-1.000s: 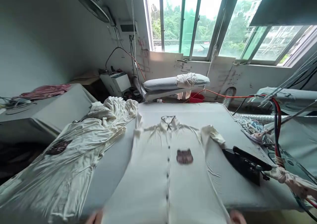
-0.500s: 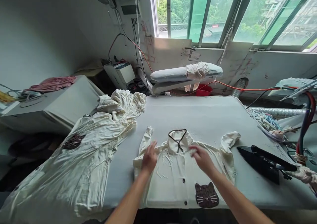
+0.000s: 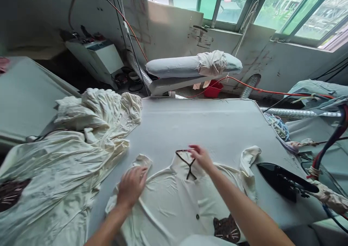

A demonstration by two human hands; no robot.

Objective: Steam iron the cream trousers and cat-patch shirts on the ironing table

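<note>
Table's (image 3: 203,122) one shirt (image 3: 168,202) touches left hand (image 3: 132,186), right hand (image 3: 201,157).

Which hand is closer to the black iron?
Right. The right hand, at the cream shirt collar, lies left of the black iron; the left hand rests farther left.

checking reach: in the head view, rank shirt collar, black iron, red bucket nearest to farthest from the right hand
1. shirt collar: touching the right hand.
2. black iron: on the table, to the right.
3. red bucket: beyond the table's far edge.
</note>
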